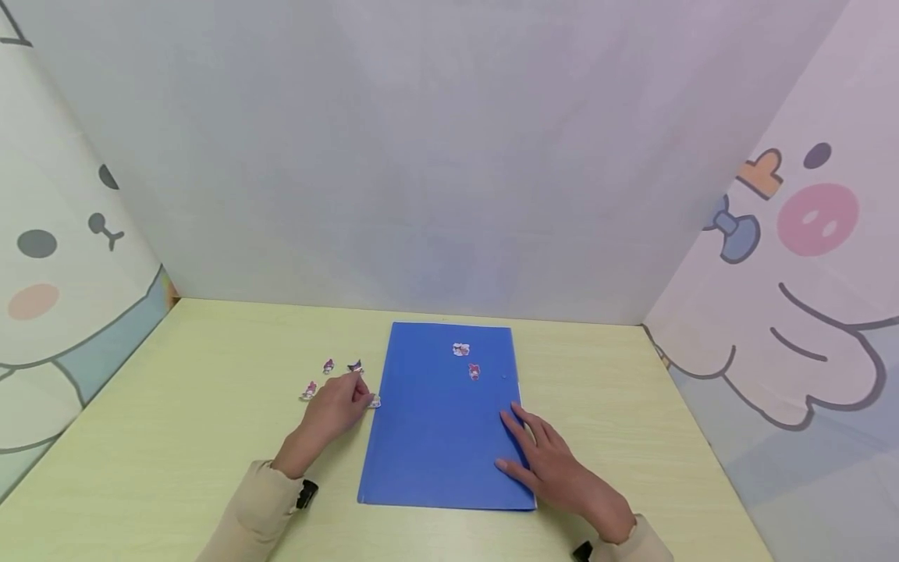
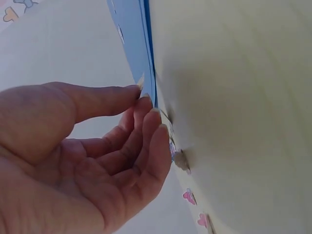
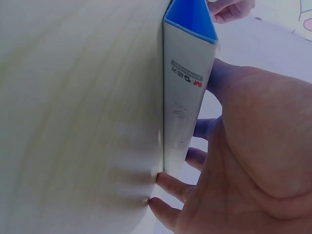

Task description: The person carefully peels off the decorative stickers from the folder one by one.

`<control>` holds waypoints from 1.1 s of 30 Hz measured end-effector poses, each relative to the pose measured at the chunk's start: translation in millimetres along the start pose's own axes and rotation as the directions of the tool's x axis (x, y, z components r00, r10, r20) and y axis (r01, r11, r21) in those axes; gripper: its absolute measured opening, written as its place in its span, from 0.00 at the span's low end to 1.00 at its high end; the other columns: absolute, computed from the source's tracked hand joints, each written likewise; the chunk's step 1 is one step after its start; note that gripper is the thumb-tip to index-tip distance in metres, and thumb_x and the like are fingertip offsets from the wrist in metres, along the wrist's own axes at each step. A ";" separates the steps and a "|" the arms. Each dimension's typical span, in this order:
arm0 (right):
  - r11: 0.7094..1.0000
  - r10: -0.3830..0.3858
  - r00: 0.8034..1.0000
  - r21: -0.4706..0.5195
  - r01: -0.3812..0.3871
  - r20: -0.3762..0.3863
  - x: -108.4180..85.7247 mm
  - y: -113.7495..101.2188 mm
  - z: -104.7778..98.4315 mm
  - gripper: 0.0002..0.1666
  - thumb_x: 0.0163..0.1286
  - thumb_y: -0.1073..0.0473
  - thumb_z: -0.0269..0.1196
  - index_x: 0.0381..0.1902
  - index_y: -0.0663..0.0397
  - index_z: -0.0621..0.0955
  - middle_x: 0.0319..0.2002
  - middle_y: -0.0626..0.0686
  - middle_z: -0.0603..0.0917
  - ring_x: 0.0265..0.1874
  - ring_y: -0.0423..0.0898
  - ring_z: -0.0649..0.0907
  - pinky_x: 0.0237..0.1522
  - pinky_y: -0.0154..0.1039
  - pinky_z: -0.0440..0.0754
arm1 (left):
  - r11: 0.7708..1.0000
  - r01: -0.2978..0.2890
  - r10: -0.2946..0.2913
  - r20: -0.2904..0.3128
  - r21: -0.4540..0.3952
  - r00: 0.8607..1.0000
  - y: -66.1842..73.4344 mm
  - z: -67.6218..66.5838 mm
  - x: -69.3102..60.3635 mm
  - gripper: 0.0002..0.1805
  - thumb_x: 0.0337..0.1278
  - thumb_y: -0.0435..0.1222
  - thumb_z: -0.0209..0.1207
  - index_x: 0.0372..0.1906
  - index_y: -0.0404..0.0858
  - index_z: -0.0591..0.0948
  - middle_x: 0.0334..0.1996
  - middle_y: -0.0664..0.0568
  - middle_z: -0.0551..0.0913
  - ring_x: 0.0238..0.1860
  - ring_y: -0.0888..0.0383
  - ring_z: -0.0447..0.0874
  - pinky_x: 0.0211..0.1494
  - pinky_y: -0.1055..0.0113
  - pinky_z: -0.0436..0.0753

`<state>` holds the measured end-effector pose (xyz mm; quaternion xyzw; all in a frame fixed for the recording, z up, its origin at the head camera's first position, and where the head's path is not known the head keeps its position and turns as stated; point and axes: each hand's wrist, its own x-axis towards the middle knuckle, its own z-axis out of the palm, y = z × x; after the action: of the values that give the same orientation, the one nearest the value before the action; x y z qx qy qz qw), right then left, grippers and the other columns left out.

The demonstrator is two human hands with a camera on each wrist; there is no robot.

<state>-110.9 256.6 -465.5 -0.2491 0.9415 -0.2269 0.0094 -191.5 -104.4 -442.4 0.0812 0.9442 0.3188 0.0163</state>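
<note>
Touching rectangular blue folder (image 1: 437, 445), pinching seemingly paper sticker (image 1: 375, 403), right (image 1: 558, 471) and left hands (image 1: 335, 407)

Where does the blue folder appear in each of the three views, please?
Head: the blue folder lies at lower centre.
Left wrist: a narrow blue strip at the top, left of centre.
Right wrist: upper part, just right of centre, white printed side showing.
Shared landmark: the left hand, in all three; right wrist, at the top.
</note>
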 end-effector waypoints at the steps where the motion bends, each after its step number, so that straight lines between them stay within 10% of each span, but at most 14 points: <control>1: 1.000 -0.004 1.000 -0.001 0.004 -0.008 0.0 0.4 0.7 0.40 0.78 0.46 0.60 0.77 0.62 0.64 0.75 0.66 0.61 0.69 0.68 0.66 0.65 0.68 0.66 | 1.000 0.001 -0.001 0.005 0.004 1.000 -0.4 -1.4 -1.0 0.05 0.63 0.28 0.65 0.33 0.33 0.79 0.24 0.52 0.77 0.25 0.57 0.73 0.30 0.64 0.73; 33: 0.999 0.034 0.998 -0.003 -0.033 0.057 0.6 -2.8 -4.7 0.41 0.79 0.45 0.57 0.79 0.62 0.61 0.77 0.67 0.59 0.72 0.67 0.64 0.67 0.68 0.64 | 0.996 0.038 -0.041 0.037 0.076 0.998 -11.3 -15.0 -12.3 0.10 0.60 0.28 0.67 0.30 0.36 0.75 0.24 0.53 0.74 0.27 0.56 0.71 0.33 0.60 0.72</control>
<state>-110.7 256.1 -459.9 -0.2397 0.9451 -0.2184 0.0400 -182.2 -124.3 -437.5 0.0692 0.9565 0.2808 0.0377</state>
